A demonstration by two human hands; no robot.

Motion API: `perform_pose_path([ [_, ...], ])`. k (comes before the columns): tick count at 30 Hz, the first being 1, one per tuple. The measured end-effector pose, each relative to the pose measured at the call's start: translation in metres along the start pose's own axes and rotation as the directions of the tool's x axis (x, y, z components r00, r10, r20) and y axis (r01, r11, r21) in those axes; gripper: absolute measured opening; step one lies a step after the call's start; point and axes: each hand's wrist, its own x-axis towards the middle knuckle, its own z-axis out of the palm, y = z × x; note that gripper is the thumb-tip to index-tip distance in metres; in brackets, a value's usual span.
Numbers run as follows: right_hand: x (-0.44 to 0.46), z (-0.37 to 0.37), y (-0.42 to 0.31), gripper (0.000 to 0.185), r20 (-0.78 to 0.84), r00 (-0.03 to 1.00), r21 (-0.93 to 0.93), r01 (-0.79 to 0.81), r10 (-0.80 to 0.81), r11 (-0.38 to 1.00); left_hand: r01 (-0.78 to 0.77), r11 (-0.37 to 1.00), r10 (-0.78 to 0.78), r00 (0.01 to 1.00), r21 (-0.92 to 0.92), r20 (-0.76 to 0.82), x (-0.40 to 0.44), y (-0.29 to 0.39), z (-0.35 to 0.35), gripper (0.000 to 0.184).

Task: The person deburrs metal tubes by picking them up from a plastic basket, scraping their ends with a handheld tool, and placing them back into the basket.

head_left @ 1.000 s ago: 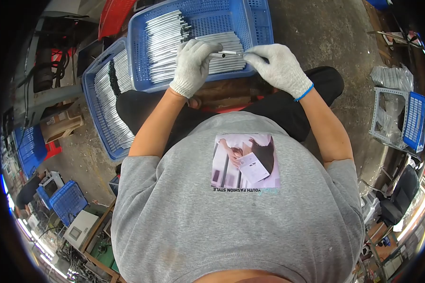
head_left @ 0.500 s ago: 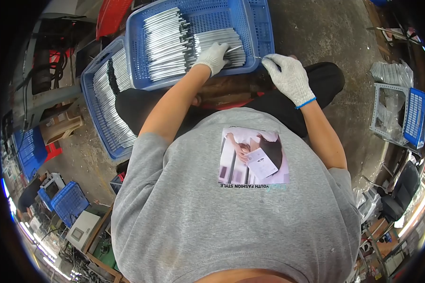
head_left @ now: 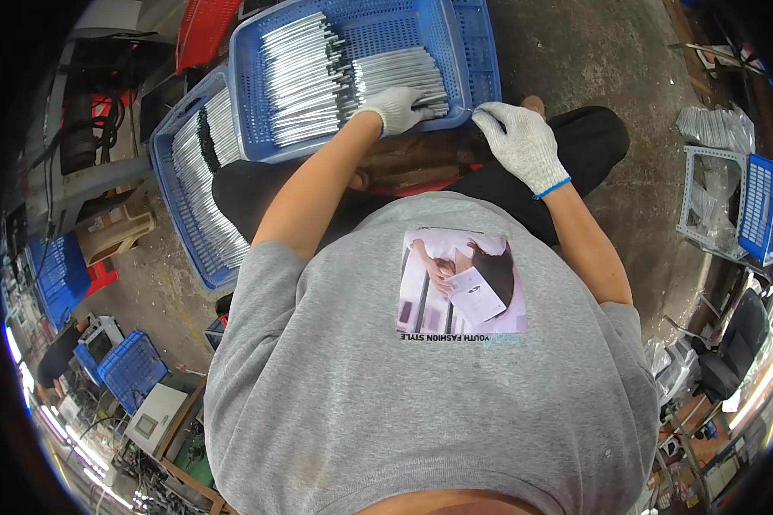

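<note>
Metal rods in blue basket, laid parallel, probably for snug stacking. Left hand palm-down on right pile's near side, grip's closure unclear. Right hand beside near-right corner, fingertips bunched; any pinched item hidden.

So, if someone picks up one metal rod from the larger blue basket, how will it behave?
The metal rods look stiff, as they lie straight. A single one may roll if pushed, since it seems slim and round, though its close-packed neighbours should limit that. The shiny surface could be somewhat slippery, even for the gloved left hand.
</note>
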Motion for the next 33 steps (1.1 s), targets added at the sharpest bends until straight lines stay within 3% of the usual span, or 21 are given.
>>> perform_pose_path([
  [3,-0.003,0.001,0.001,0.034,-0.031,0.999,0.015,-0.013,0.014,1.0,-0.069,0.988,0.068,0.998,-0.139,-0.01,-0.002,-0.014,0.003,0.03],
  [9,-0.003,0.008,0.007,0.033,-0.082,0.996,0.019,0.024,-0.023,1.0,-0.045,0.975,0.065,0.994,-0.217,0.087,-0.02,-0.011,-0.01,0.028],
  [14,-0.002,0.007,0.003,0.031,0.016,1.0,0.005,0.004,-0.004,1.0,-0.176,0.958,0.154,0.982,-0.226,-0.111,-0.037,-0.006,-0.002,0.024],
  [18,0.0,0.0,-0.006,0.028,0.076,0.997,-0.014,0.001,0.001,1.0,-0.259,0.891,0.165,0.95,-0.372,-0.265,-0.047,0.006,-0.008,0.017],
  [23,-0.001,-0.008,-0.013,0.028,0.007,0.999,0.041,0.04,-0.04,0.998,-0.374,0.837,0.222,0.899,-0.4,-0.377,-0.065,0.019,-0.025,0.013],
  [33,-0.001,-0.003,-0.009,0.027,-0.082,0.982,-0.042,0.165,-0.168,0.985,-0.427,0.842,0.288,0.872,-0.329,-0.395,-0.074,0.032,-0.029,0.012],
])
